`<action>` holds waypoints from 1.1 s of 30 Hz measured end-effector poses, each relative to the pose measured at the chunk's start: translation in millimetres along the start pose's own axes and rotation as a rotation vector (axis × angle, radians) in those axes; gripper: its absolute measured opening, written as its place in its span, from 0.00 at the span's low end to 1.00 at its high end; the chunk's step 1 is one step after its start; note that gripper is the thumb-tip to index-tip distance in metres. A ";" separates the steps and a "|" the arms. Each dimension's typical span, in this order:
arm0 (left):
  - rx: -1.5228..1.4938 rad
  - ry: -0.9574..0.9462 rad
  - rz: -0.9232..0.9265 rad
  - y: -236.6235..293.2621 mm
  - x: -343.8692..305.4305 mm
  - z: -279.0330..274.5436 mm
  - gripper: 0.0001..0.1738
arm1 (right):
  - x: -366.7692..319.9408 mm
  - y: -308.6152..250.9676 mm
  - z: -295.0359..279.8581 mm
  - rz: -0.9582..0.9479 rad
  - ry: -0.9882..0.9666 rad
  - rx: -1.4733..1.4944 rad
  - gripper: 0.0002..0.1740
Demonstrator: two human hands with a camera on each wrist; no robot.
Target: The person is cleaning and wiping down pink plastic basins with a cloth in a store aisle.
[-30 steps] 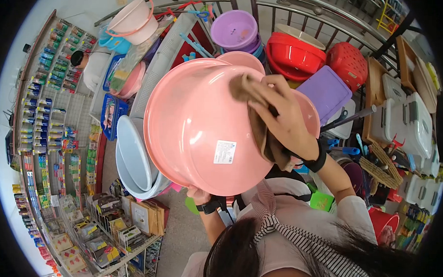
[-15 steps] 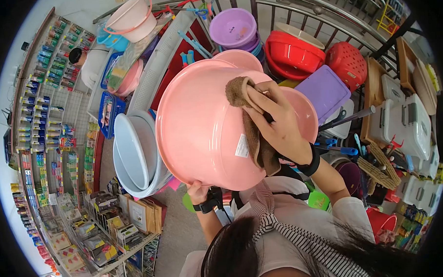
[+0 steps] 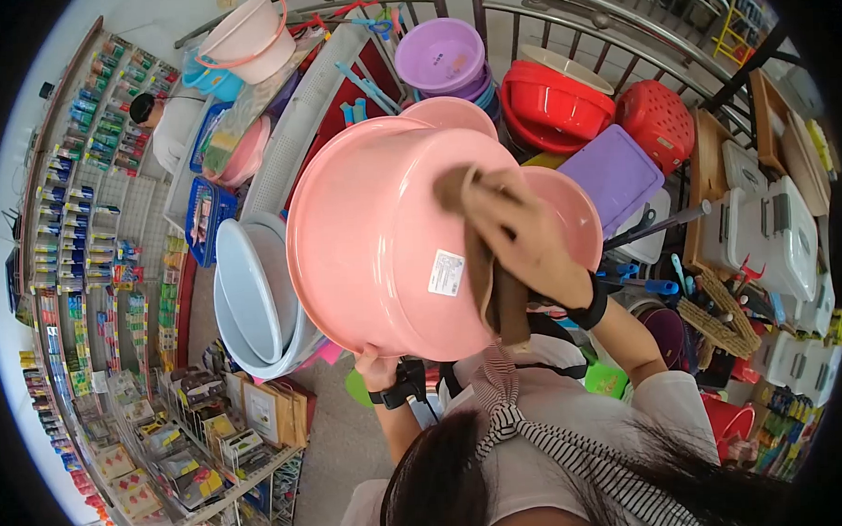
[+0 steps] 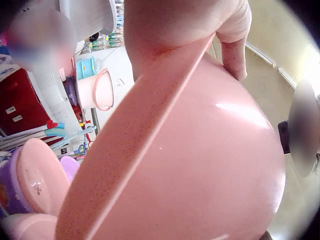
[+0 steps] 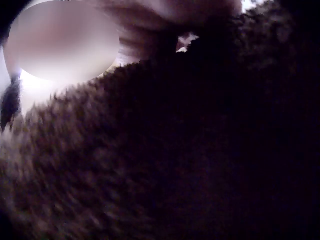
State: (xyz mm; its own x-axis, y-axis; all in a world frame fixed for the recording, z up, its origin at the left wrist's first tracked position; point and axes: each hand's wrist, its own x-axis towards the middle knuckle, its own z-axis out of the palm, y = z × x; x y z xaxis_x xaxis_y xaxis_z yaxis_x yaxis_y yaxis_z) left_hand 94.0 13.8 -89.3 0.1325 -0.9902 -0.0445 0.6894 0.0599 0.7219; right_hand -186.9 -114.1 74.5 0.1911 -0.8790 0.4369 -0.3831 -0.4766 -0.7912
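A large pink basin [image 3: 364, 228] is held tilted in front of the body, its outer side toward me and a white label [image 3: 446, 272] on it. At its lower rim my left hand [image 3: 376, 365] grips the edge; the left wrist view shows that hand [image 4: 192, 25] over the rim of the basin [image 4: 210, 150]. My right hand [image 3: 524, 230] holds a brown cloth [image 3: 510, 306] against the basin's base end, part of the cloth hanging down. Dark, fuzzy cloth [image 5: 65, 165] fills most of the right wrist view.
Light blue basins [image 3: 246, 288] stand at the left, near a wire display rack [image 3: 233, 455]. Pink basins [image 3: 568, 211] lie behind the held one. Farther back are purple basins [image 3: 440, 56], red basins [image 3: 559, 100] and a purple lid [image 3: 613, 177]. Clear storage boxes [image 3: 763, 232] line the right.
The basin has turned back and forth a little, its label shifting right and then partly back left. My right hand has shifted slightly with the cloth over the base end; the left keeps its grip.
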 end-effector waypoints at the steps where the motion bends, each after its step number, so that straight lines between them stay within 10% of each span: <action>1: -0.090 -0.015 -0.003 -1.4 -1.2 1.1 0.50 | 3.3 6.9 1.3 -0.001 0.112 0.030 0.15; 11: -0.123 -0.005 0.000 4.7 7.2 6.3 0.49 | -45.3 -19.2 18.9 -0.452 -0.215 -0.019 0.17; 18: -0.016 -0.027 0.021 3.1 -0.9 14.6 0.51 | -23.2 10.0 8.8 0.091 0.100 0.012 0.21; 22: -0.105 0.074 -0.027 -9.2 -0.9 4.9 0.50 | -53.4 -22.0 18.8 -0.386 -0.091 -0.078 0.19; 26: -0.168 0.019 -0.043 -16.4 -1.8 -12.8 0.50 | -46.4 -17.8 9.5 -0.439 -0.141 -0.125 0.18; 33: -0.055 0.038 0.038 -10.8 -13.0 -26.7 0.40 | 1.4 20.1 -24.4 0.114 0.183 -0.096 0.15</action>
State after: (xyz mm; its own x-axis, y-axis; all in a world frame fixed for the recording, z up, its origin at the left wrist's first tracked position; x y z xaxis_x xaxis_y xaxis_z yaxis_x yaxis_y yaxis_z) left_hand 103.8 29.5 -115.0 0.1857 -0.9816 -0.0448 0.7210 0.1052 0.6849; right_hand -216.3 -124.5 69.7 -0.0219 -0.9053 0.4242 -0.4787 -0.3630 -0.7994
